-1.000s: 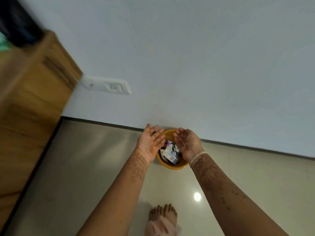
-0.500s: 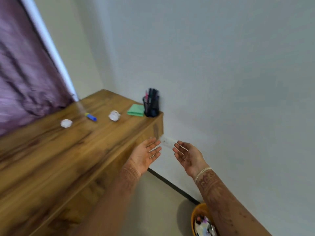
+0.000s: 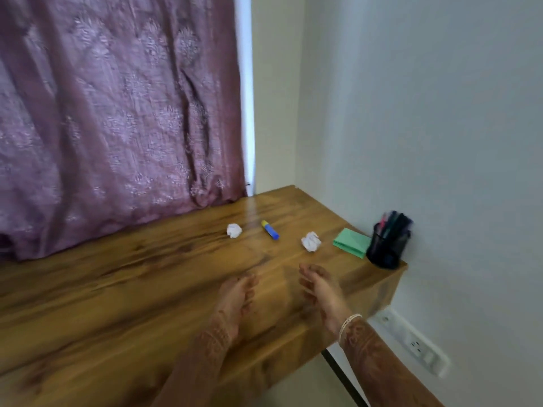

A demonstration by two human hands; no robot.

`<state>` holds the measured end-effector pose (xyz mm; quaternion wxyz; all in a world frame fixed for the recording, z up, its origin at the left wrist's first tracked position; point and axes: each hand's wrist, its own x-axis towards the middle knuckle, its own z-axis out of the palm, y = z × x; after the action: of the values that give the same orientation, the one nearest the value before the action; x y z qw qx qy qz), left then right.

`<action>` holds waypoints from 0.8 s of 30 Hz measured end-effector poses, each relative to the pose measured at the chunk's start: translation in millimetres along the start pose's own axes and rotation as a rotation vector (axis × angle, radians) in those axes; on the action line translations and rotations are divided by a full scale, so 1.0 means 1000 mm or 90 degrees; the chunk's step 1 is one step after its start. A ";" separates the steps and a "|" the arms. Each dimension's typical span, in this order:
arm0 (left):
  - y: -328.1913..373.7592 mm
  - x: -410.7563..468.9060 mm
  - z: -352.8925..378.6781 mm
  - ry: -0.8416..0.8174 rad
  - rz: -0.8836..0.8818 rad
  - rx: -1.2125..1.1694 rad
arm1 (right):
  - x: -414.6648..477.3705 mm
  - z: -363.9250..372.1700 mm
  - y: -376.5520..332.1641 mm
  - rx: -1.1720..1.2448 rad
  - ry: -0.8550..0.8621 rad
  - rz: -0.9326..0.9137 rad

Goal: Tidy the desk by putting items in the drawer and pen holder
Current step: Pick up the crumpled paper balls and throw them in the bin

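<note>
1. My left hand (image 3: 236, 298) is held over the near part of the desk (image 3: 117, 304), empty, fingers loosely extended; motion blur softens its outline.
2. My right hand (image 3: 318, 289) is beside it, a clear gap between the two, also empty, with the fingers spread and slightly curled. A pale bracelet (image 3: 348, 324) circles that wrist.
3. The glue stick (image 3: 270, 230), blue with a yellow end, lies flat on the wooden top, beyond both hands and well apart from them.
4. One crumpled paper ball (image 3: 234, 230) lies just left of the glue stick; a second paper ball (image 3: 311, 241) lies to its right, nearer my right hand.
5. A folded green cloth (image 3: 351, 242) rests flat near the desk's right end, touching or just beside the pen holder (image 3: 386, 249).
6. The pen holder, a black mesh cup, stands upright at the right corner against the wall (image 3: 440, 113), with several pens in it; their details are blurred.
7. A purple curtain (image 3: 117, 113) hangs behind the desk, its hem touching the far edge.
8. A white socket plate (image 3: 414, 345) sits on the wall below the desk's right end.
</note>
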<state>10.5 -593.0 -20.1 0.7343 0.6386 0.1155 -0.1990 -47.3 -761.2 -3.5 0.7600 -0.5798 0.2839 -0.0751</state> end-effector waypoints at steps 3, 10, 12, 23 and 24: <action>0.009 0.044 -0.016 0.041 0.011 0.019 | 0.036 0.026 0.008 -0.196 0.074 -0.121; 0.031 0.109 -0.029 0.130 0.151 0.162 | 0.100 0.085 0.019 -0.467 0.074 -0.281; 0.040 0.126 -0.035 0.134 0.183 0.238 | 0.112 0.094 0.023 -0.565 0.069 -0.326; 0.069 0.214 -0.015 0.020 0.309 0.638 | 0.142 0.082 0.053 -0.881 0.067 -0.435; 0.069 0.220 -0.014 0.019 0.310 0.649 | 0.142 0.082 0.055 -0.881 0.075 -0.445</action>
<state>238.5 -604.2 -53.6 0.3562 0.9234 -0.1355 -0.0458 100.9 -737.8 -88.9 0.1409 -0.9732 0.1068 -0.1471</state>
